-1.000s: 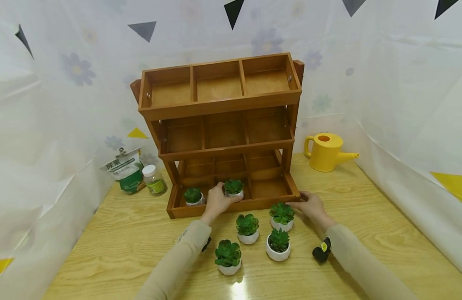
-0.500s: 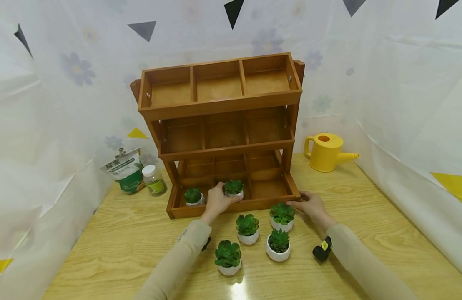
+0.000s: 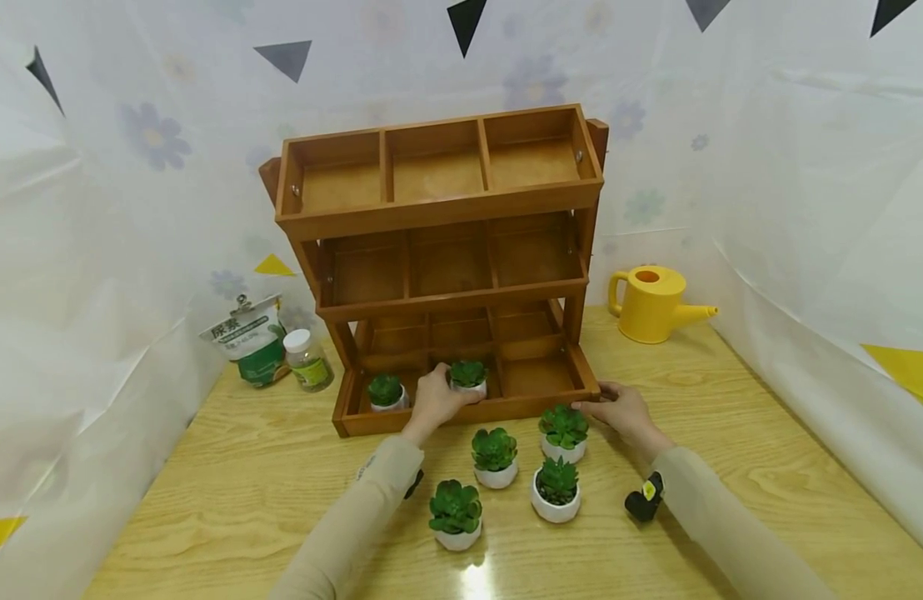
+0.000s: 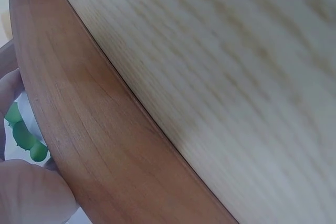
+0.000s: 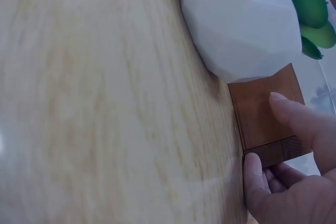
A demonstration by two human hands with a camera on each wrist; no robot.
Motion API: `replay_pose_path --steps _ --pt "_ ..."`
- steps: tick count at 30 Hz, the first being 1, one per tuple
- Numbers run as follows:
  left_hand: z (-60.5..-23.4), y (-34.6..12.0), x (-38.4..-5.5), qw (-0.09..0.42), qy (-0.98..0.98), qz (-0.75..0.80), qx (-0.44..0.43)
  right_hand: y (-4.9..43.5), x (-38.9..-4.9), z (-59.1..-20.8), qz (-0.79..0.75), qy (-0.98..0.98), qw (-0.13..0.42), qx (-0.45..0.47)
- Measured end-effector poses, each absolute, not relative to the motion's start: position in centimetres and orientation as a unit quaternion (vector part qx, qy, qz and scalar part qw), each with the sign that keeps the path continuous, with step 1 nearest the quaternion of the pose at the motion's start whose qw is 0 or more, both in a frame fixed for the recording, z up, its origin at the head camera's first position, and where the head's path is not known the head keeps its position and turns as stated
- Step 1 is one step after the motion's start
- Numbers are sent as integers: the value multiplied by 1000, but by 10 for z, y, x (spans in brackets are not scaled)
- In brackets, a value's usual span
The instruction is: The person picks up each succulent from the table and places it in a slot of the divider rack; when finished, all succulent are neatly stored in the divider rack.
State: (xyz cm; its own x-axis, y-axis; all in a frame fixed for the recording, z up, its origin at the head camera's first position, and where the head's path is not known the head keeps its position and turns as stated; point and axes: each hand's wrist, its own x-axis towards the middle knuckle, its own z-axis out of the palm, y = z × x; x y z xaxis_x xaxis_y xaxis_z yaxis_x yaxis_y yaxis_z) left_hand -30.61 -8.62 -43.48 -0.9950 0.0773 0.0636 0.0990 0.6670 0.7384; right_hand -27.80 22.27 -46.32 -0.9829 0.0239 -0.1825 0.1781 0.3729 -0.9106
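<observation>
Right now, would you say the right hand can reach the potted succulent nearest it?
Probably yes: the potted succulent stands beside the right hand with nothing between, though that hand grips the wooden rack.

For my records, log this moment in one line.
left hand: holds succulent at bottom front middle compartment | right hand: grips shelf corner | bottom front left compartment: another succulent

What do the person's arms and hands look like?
The left hand and right hand wear no gloves. Both arms have long beige cloth sleeves. By the right cuff is a small black rounded gadget with a yellow patch; by the left, just a bit of something black shows. Faint grey marks near the left cuff are too small to read.
</observation>
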Motion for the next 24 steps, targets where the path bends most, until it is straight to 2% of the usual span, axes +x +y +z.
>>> replay_pose_path --steps 24 --pt "-434 -85 -304 19 -918 -392 -48 221 -278 -462 -537 839 57 69"
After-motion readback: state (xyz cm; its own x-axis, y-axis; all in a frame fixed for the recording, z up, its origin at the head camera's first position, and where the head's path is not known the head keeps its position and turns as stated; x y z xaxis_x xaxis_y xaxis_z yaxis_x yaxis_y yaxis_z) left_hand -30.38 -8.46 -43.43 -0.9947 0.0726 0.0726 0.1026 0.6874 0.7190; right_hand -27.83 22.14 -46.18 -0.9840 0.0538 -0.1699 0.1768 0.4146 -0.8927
